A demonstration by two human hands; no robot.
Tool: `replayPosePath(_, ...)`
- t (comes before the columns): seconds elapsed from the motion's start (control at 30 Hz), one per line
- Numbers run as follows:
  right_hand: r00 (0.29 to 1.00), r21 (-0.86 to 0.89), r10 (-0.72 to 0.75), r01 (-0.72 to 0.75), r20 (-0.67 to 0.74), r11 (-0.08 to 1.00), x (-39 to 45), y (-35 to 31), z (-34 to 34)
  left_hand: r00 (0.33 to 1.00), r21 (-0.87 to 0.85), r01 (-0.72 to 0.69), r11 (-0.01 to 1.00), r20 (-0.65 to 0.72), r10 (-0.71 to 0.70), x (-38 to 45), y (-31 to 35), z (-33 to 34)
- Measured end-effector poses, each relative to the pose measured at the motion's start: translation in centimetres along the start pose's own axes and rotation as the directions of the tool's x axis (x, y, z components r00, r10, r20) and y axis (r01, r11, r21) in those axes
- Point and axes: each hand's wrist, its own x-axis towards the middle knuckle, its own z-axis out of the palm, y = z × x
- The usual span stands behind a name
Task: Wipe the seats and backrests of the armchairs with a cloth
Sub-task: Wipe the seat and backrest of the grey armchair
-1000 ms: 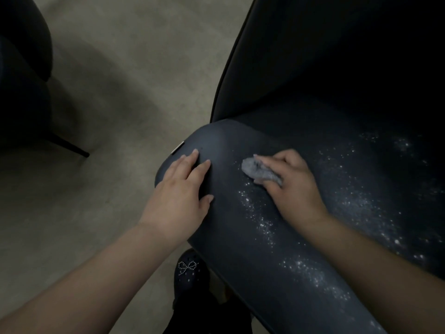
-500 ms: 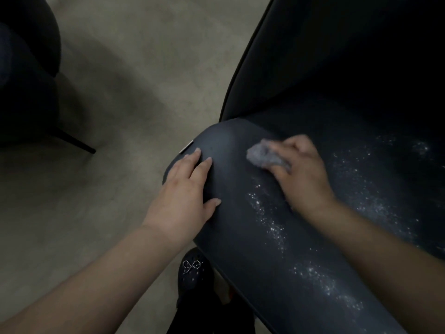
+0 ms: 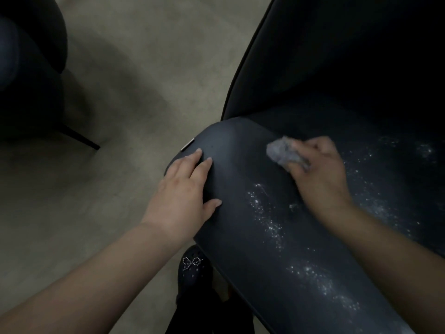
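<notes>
Armchair [image 3: 252,237], dark navy, fills the frame from 12 o'clock round to 5 o'clock; its rounded seat front runs from centre down to 5 o'clock, and its backrest [image 3: 337,56] rises in shadow toward 1 o'clock. White specks [image 3: 265,213] lie scattered over the seat in a band from the centre toward 5 o'clock, with more at 3 o'clock beyond my right wrist.

My right hand [image 3: 320,174], at 3 o'clock of centre, has its fingers curled round a small bunched grey cloth [image 3: 281,150]; the cloth juts out past my fingertips toward 12 o'clock and presses on the seat just beside the top end of the speck band. Motion blur softens this hand and the cloth's edge.

My left hand [image 3: 183,189], near centre, lies flat on the seat's outer corner with fingers straight and together, thumb spread toward 3 o'clock; it grips nothing. A small pale tag [image 3: 187,144] sits on the seat edge just beyond my fingertips, at 11 o'clock of this hand.

My dark shoe [image 3: 192,268], with a beaded bow on its toe, shows at 6 o'clock, below the seat edge. A second dark chair [image 3: 31,80] with a thin black leg [image 3: 81,138] stands at 10 o'clock, well apart, on the beige floor [image 3: 144,68].
</notes>
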Motion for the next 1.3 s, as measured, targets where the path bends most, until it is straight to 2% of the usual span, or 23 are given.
replayPosePath(0.03,0.996,0.021,0.084,-0.084,-0.040,0.996,0.7,0.0,0.2,1.000,0.008,-0.002,1.000,-0.001,0.002,0.0,0.3,0.1)
replayPosePath(0.1,0.991,0.052,0.121,-0.117,-0.064,0.992,0.4,-0.6,1.1,1.000,0.018,-0.002,1.000,-0.006,0.002,0.1,1.0,0.3)
replayPosePath(0.17,0.999,0.083,0.004,-0.008,0.046,0.996,-2.1,-1.3,2.0,1.000,0.029,-0.008,1.000,-0.009,0.009,0.0,1.5,0.5)
replayPosePath(0.27,0.964,0.027,-0.175,0.173,0.200,0.985,-5.7,-0.5,1.2,1.000,0.035,-0.017,0.999,0.016,0.016,-0.3,1.7,0.7)
replayPosePath(0.33,0.978,0.012,-0.137,0.137,0.158,0.990,-5.8,0.3,0.1,0.999,0.048,-0.026,0.999,0.029,0.025,-0.5,1.6,0.8)
replayPosePath(0.4,0.994,0.053,-0.041,0.036,0.103,0.998,-4.7,0.3,-0.2,0.999,0.057,-0.028,0.998,0.036,0.026,-0.6,1.6,0.9)
replayPosePath(0.47,0.995,0.077,0.013,-0.021,0.102,0.997,-3.8,-0.5,0.4,0.999,0.050,-0.012,0.999,0.037,0.010,-0.8,1.7,1.0)
replayPosePath(0.67,0.989,-0.101,-0.126,0.133,0.074,0.986,-3.9,-1.2,0.8,1.000,0.041,-0.004,0.999,0.020,0.003,-1.4,2.2,1.4)
replayPosePath(0.8,0.950,-0.096,-0.243,0.265,0.199,0.959,-4.8,-1.1,0.2,1.000,0.043,-0.013,0.999,0.024,0.012,-1.6,2.0,1.5)
replayPosePath(0.87,0.934,-0.108,-0.284,0.312,0.218,0.944,-5.9,-0.4,-0.3,1.000,0.041,-0.013,0.999,0.026,0.012,-1.7,2.0,1.5)
replayPosePath(0.97,0.969,-0.106,-0.224,0.235,0.107,0.966,-6.4,1.1,-1.2,1.000,0.034,-0.015,0.999,0.028,0.014,-2.0,2.1,1.6)
replayPosePath(1.07,0.991,-0.024,-0.134,0.133,-0.028,0.991,-4.9,0.4,0.1,1.000,0.017,-0.005,1.000,0.020,0.005,-2.2,2.4,1.8)
replayPosePath(1.17,0.980,0.008,-0.194,0.194,0.047,0.981,-5.2,-1.2,1.9,1.000,0.015,-0.002,1.000,0.011,0.002,-2.2,2.5,2.0)
replayPosePath(1.3,0.951,-0.040,-0.268,0.277,0.154,0.960,-7.8,0.3,0.2,1.000,0.032,-0.011,0.999,0.016,0.011,-2.4,2.4,2.0)
